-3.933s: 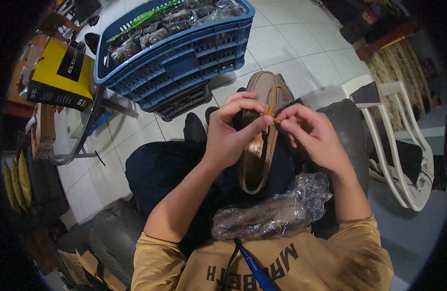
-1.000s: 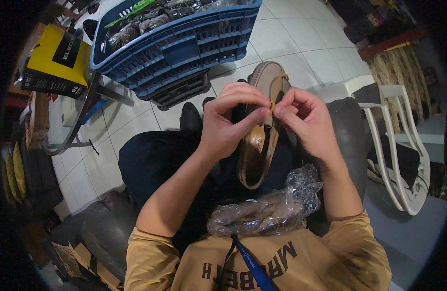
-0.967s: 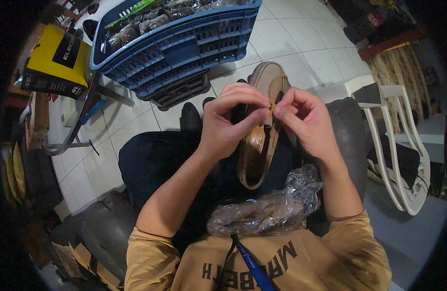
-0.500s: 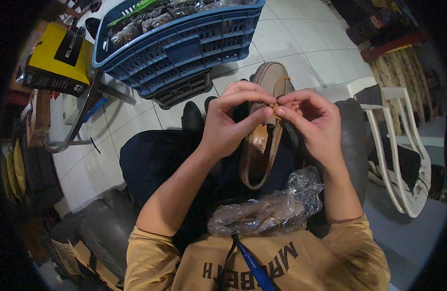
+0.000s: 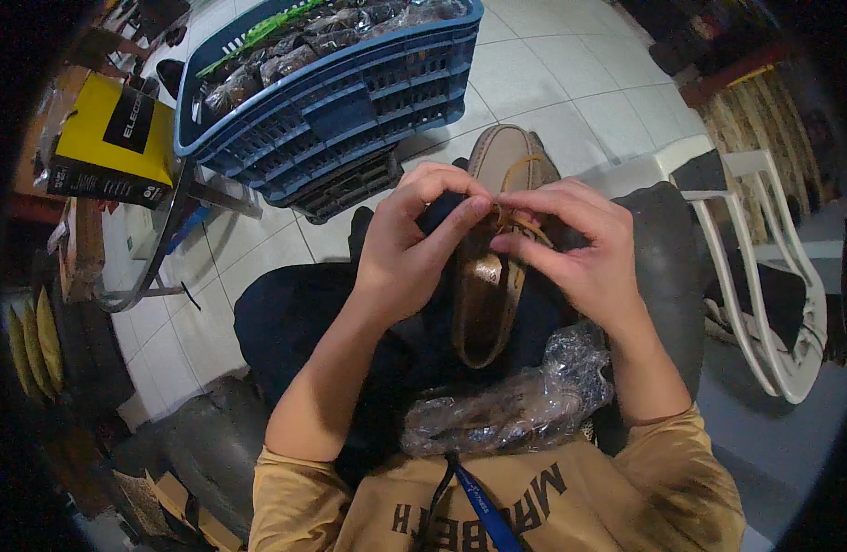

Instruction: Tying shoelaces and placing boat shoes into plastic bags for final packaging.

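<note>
A beige moccasin-style shoe (image 5: 499, 156) rests across my lap, toe pointing away from me. Its tan leather lace (image 5: 523, 166) curves over the upper and runs into my fingers. My left hand (image 5: 422, 225) pinches the lace between thumb and forefinger above the shoe's opening. Opposite it, my right hand (image 5: 580, 230) has its forefinger at the lace beside the left fingertips, with the thumb a little lower; a strand passes between them. Nearer my belly lies a clear plastic-wrapped bundle (image 5: 497, 414), seemingly another shoe, touched by neither hand.
Ahead on the left, a blue plastic crate (image 5: 331, 120) full of plastic-wrapped items stands on a black crate (image 5: 345, 184). A yellow and black box (image 5: 111, 129) sits farther left. To the right is a white plastic chair (image 5: 764, 276). White floor tiles (image 5: 571, 64) show ahead.
The lace, bunched at my fingertips before, now shows longer loose strands. My right thumb has dropped away from its forefinger, and both hands have shifted slightly left in view.
</note>
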{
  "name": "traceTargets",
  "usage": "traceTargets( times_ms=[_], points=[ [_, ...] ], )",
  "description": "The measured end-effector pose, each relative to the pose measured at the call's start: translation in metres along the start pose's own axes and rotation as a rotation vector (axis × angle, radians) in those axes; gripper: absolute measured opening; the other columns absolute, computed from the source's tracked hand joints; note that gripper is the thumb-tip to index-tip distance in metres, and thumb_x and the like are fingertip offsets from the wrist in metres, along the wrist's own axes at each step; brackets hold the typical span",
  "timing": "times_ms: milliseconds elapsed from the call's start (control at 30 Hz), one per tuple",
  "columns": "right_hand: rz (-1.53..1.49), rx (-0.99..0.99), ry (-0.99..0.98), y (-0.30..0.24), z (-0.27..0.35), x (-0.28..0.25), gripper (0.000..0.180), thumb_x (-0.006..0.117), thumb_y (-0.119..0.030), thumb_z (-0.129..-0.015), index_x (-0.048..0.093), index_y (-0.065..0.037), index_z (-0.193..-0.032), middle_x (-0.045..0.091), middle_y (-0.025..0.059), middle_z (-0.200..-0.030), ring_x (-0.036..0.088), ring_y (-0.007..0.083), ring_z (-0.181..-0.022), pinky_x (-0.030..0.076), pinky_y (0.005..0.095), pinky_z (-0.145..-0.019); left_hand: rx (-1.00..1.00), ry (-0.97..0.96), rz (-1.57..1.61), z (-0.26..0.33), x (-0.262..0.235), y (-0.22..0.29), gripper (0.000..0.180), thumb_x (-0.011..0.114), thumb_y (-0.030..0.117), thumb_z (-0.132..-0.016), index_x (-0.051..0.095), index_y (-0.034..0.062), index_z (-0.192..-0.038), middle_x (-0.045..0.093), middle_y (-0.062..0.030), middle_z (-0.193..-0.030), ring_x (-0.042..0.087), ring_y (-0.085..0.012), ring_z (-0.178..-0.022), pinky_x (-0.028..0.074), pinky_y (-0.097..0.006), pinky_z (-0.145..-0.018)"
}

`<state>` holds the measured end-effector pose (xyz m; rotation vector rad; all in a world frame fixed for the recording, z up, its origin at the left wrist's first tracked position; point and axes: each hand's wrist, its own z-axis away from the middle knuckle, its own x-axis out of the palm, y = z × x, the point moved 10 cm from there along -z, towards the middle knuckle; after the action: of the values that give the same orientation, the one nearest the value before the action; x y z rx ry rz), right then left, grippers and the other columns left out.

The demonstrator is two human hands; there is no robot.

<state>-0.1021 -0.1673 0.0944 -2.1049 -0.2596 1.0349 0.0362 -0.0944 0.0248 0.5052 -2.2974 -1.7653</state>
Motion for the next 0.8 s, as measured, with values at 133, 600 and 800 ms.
traceTargets(
  times_ms=[133,600,800],
  points=[
    [0.055,-0.103,0.004,-0.009,-0.002,0.001,0.036,0.092,-0.015,-0.074,0.079,-0.005,-0.106,0.075,0.0095,-0.091,0.07,0.0241,-0.082,0.055,0.0346,-0.075,-0.081,-0.001,0.015,0.002,-0.011,0.001,0.015,0.069,0.016,-0.102,0.068,0.0014,-0.106,0.065,-0.0036,-0.104,0.061,-0.0149,-0.1,0.046,-0.028,-0.093],
    [0.027,-0.061,-0.019,-0.001,-0.003,-0.002,0.039,0.091,-0.011,-0.074,0.078,-0.005,-0.109,0.074,0.0084,-0.088,0.068,0.0229,-0.079,0.054,0.0334,-0.074,-0.282,0.227,0.015,0.018,-0.119,0.015,0.019,0.066,0.019,-0.103,0.07,0.0028,-0.112,0.067,-0.0007,-0.105,0.06,-0.0098,-0.105,0.043,-0.026,-0.098],
    [0.027,-0.079,-0.025,-0.003,-0.003,-0.004,0.04,0.091,-0.011,-0.073,0.077,-0.006,-0.111,0.075,0.0091,-0.092,0.068,0.023,-0.081,0.055,0.0337,-0.074,-0.291,0.262,0.136,0.018,-0.174,0.018,0.027,0.065,0.022,-0.105,0.068,-0.0001,-0.12,0.068,-0.0034,-0.117,0.061,-0.0118,-0.111,0.045,-0.027,-0.102]
  ],
)
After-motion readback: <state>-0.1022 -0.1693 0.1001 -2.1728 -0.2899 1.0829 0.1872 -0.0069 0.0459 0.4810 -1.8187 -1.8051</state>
